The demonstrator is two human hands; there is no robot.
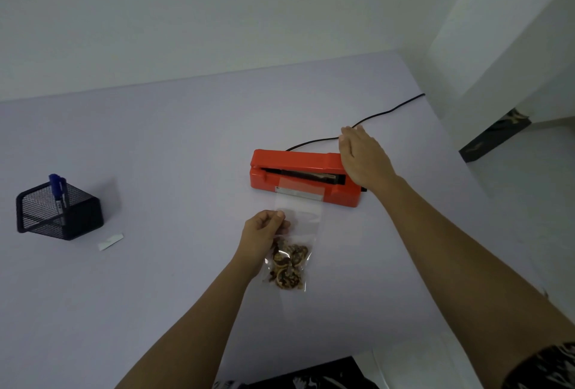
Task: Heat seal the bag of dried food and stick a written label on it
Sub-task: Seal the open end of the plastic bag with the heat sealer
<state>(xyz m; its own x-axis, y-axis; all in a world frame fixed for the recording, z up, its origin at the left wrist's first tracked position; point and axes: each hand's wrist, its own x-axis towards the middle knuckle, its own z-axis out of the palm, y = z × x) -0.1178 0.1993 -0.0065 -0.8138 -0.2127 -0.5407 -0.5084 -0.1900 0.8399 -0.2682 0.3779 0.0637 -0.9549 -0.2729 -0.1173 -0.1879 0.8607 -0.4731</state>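
Observation:
A clear plastic bag (303,214) lies on the table with brown dried food (287,267) bunched at its near end. Its open far end rests in the jaws of the orange heat sealer (298,159), whose arm stands slightly raised. My left hand (264,234) pinches the bag's left edge near the middle. My right hand (362,155) hovers flat with fingers apart over the sealer's right end, holding nothing. A small white label (110,241) lies flat at the left, near the pen holder.
A black mesh pen holder (59,211) with a blue marker (59,191) stands at the far left. The sealer's black cord (373,117) runs back right to the table's edge. A white wall borders the table's far side.

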